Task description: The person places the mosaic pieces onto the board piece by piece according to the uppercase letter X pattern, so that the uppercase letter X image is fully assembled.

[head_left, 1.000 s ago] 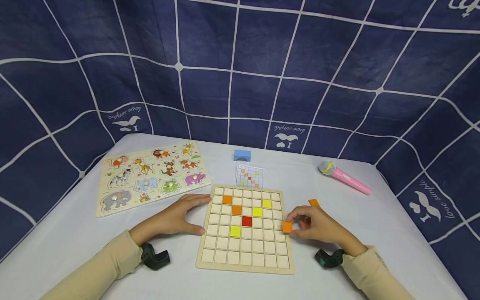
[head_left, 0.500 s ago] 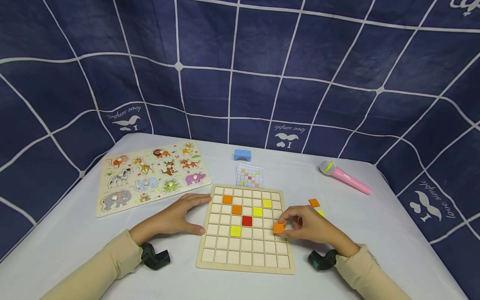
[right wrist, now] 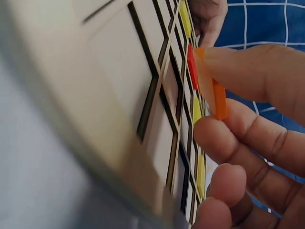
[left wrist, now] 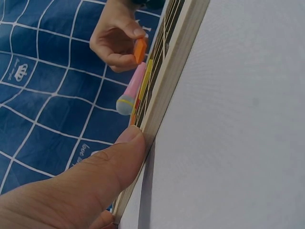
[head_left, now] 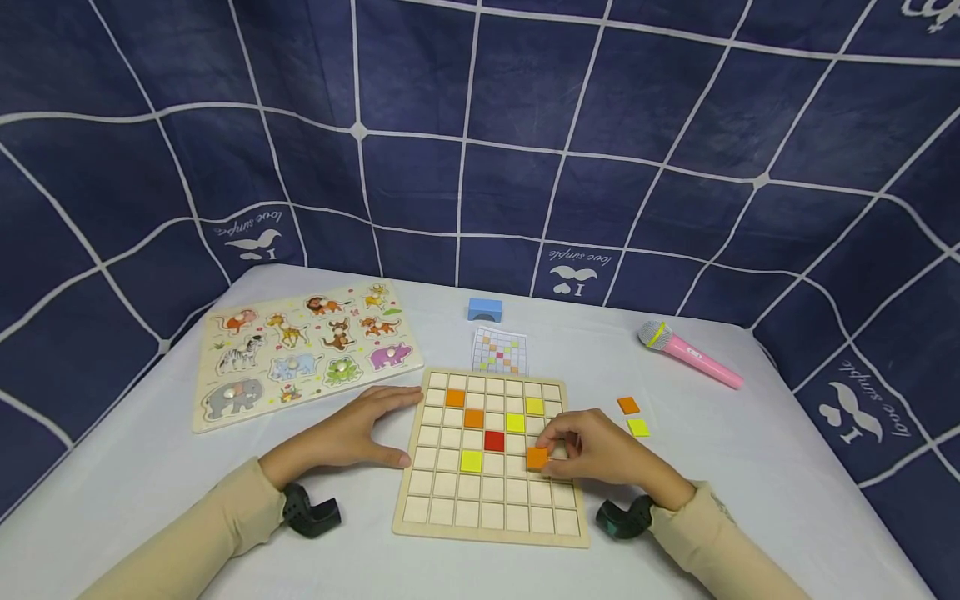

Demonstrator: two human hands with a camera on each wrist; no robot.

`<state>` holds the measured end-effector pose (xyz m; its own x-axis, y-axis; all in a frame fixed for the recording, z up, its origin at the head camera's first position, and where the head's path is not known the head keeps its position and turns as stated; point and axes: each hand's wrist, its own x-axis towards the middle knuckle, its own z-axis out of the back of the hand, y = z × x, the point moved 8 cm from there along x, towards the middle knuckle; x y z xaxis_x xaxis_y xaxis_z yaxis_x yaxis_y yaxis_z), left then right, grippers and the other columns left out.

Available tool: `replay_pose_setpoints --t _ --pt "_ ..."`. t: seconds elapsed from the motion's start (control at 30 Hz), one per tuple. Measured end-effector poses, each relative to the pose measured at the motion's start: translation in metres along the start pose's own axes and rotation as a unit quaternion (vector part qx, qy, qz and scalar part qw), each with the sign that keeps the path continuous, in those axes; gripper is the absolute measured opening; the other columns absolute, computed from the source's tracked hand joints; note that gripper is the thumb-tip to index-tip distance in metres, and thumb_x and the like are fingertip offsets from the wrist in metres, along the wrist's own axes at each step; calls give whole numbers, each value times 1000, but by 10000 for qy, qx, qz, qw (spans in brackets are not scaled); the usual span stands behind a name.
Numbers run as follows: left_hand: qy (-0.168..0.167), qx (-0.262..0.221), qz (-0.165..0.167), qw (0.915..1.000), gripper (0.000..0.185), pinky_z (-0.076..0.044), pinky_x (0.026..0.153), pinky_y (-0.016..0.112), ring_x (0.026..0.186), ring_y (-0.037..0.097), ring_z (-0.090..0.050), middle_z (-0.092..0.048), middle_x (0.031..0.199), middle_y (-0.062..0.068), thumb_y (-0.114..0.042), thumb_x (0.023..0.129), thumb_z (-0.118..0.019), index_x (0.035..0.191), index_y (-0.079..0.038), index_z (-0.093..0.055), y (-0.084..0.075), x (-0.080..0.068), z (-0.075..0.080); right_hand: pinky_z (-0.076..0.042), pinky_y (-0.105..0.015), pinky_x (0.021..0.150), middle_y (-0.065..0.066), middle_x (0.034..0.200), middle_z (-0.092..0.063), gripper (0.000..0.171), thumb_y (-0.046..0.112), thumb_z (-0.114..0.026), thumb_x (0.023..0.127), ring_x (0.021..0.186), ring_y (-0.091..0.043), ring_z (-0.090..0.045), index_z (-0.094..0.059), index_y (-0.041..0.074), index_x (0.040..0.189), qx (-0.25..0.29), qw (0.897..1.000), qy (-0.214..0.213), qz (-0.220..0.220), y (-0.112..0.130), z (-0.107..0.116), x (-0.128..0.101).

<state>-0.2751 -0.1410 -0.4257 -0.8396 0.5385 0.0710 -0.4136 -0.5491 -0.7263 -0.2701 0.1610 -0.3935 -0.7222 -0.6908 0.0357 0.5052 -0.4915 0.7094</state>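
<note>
A wooden grid board (head_left: 491, 519) lies on the table, with orange, yellow and red square tiles in some of its cells. Over the board's right part, my right hand (head_left: 603, 448) pinches an orange tile (head_left: 537, 458) between thumb and fingers. The right wrist view shows that orange tile (right wrist: 220, 99) on edge, held above the cells. My left hand (head_left: 348, 433) rests against the board's left edge, thumb and fingers spread. In the left wrist view the left thumb (left wrist: 107, 174) touches the board's side; most of the other fingers are hidden there.
Right of the board lie a loose orange tile (head_left: 628, 405) and a yellow tile (head_left: 638, 427). A printed pattern card (head_left: 501, 348) and a blue block (head_left: 484, 311) sit behind it. An animal puzzle (head_left: 303, 396) is at left, a pink microphone (head_left: 697, 362) at right.
My right hand has moved left with the orange tile, from the board's right edge to over its cells. The loose yellow tile has come into sight. The left hand stays put.
</note>
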Motion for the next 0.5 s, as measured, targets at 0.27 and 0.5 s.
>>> replay_pose_setpoints --t 0.27,0.5 --pt "4 -17 -3 10000 95 -28 122 73 151 48 -38 -47 165 20 -39 83 -95 158 1 -52 -1 -1 0 -40 -20 57 10 83 -63 19 9 -90 87 60 -1 -45 -79 9 102 84 9996 268 -85 5 -11 9" --pt "26 -26 23 10000 95 -27 122 73 152 48 -38 -47 165 20 -40 83 -94 158 1 -52 -1 0 0 -41 -20 57 9 86 -67 18 9 -91 87 61 -1 -47 -79 10 100 -7 9994 343 -15 9 -16 16"
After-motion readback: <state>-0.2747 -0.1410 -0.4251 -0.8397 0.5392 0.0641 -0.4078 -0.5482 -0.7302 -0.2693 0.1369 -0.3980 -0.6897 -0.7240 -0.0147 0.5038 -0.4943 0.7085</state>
